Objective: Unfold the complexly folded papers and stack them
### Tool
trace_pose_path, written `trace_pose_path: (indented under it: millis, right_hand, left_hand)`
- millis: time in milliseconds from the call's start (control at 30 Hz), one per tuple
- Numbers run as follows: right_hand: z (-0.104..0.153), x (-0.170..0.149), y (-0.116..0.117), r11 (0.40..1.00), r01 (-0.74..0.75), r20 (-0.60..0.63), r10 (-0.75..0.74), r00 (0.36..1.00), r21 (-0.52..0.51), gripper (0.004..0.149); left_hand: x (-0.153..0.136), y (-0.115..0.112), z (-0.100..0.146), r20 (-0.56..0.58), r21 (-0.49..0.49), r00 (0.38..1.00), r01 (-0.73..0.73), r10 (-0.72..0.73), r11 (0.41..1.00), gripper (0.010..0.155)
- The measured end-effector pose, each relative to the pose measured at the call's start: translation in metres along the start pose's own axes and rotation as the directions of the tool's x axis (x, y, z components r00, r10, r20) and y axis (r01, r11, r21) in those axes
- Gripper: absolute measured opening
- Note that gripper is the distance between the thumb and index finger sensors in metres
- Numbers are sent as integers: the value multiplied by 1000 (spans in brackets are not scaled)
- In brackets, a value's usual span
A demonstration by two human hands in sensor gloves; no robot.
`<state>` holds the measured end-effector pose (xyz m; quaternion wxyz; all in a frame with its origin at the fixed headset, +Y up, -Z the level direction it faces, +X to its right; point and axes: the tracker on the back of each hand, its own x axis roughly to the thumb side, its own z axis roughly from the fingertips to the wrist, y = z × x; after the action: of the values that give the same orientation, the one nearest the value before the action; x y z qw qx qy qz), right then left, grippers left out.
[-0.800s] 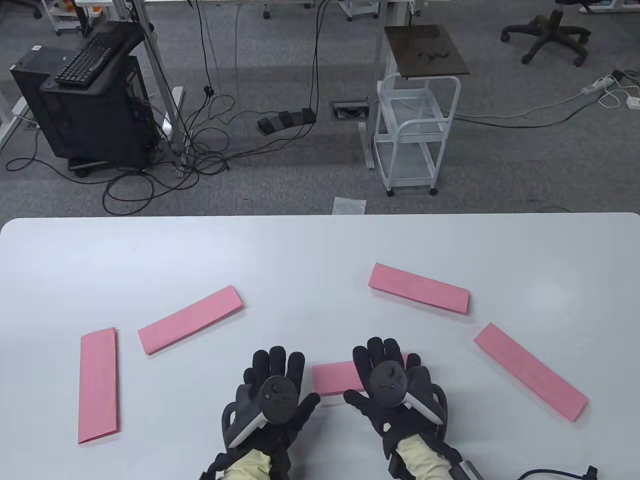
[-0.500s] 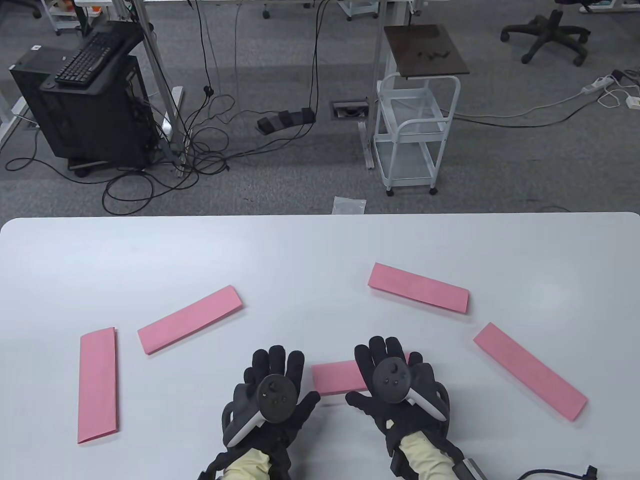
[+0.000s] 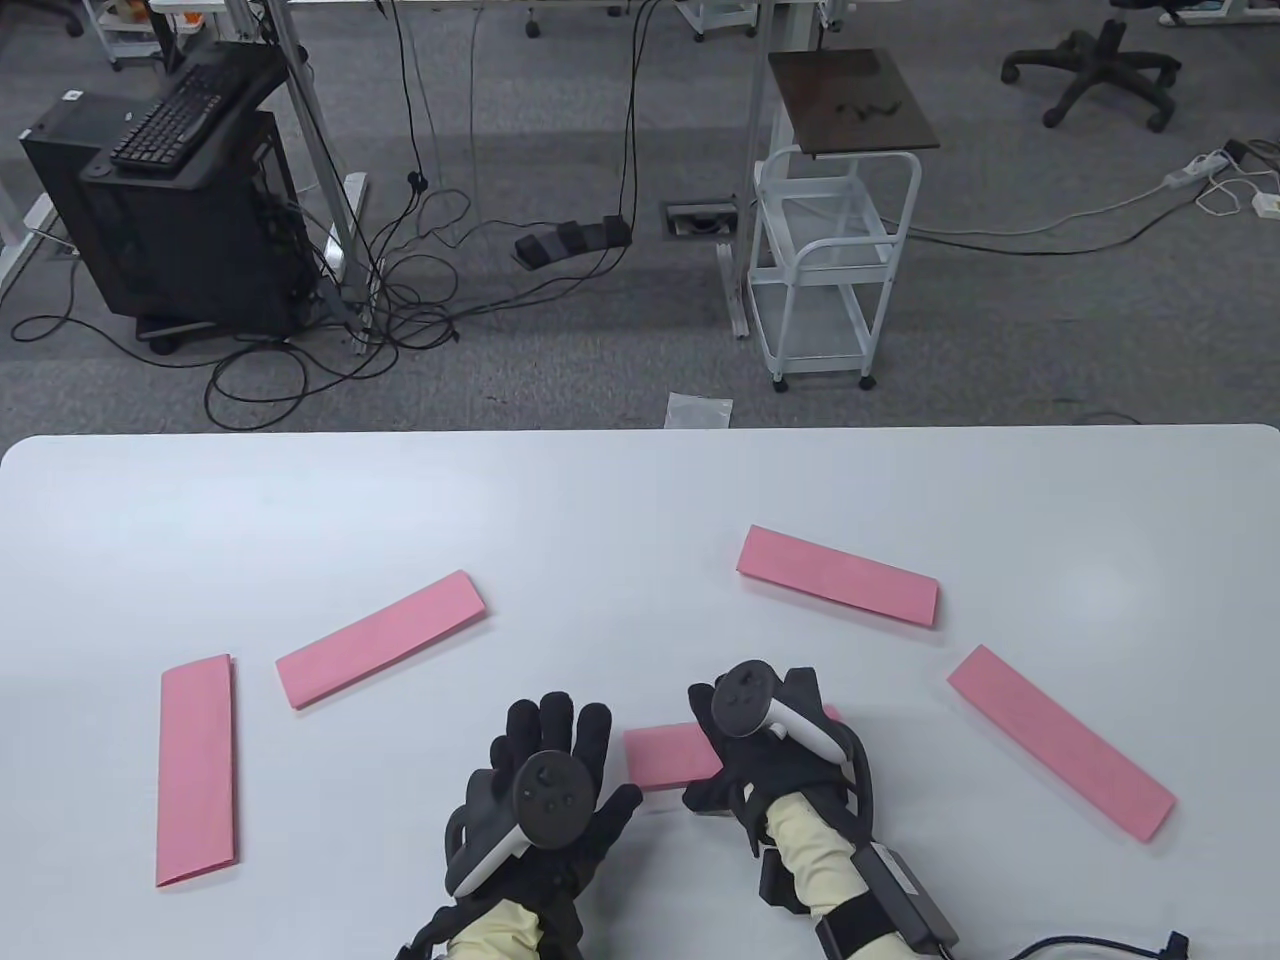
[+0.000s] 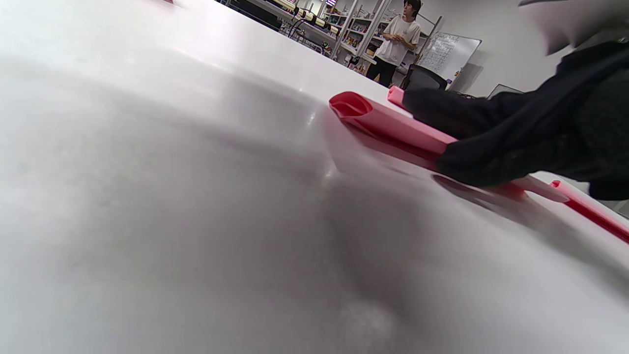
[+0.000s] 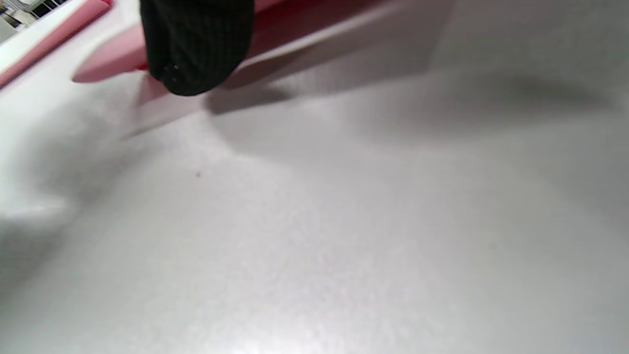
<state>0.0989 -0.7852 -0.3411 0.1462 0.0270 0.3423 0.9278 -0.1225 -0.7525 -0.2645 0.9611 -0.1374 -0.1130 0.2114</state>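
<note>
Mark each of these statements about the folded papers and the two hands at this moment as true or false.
1. Five pink folded papers lie on the white table. True.
2. The right hand is on the nearest folded paper. True.
3. The left hand holds a folded paper. False: it rests flat on the table, beside that paper.
4. One paper is fully unfolded. False: all are folded strips.
5. The leftmost folded paper overlaps its neighbour. False: they lie apart.

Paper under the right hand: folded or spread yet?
Folded. The paper remains a narrow strip under the right hand; left wrist view shows its looped fold.
</note>
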Motion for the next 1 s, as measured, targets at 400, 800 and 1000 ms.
trace_pose_path:
  millis: [400,800,1000]
  right_hand:
    - [1,0,1,996,-22,4,22,1000,-91,64]
    - [39,-6,-18,869,292,267,-194,944,-399,54]
    - [63,-11,-17,564,773,599,-523,607,-291,54]
  left_hand:
    - [-1,1,0,-10,6,1000,-5,5,1000,76]
    - [-1,1,-1,14,24,996,-86,86,996,75]
    - [-6,2,-3,96,55,920,-386,380,921,77]
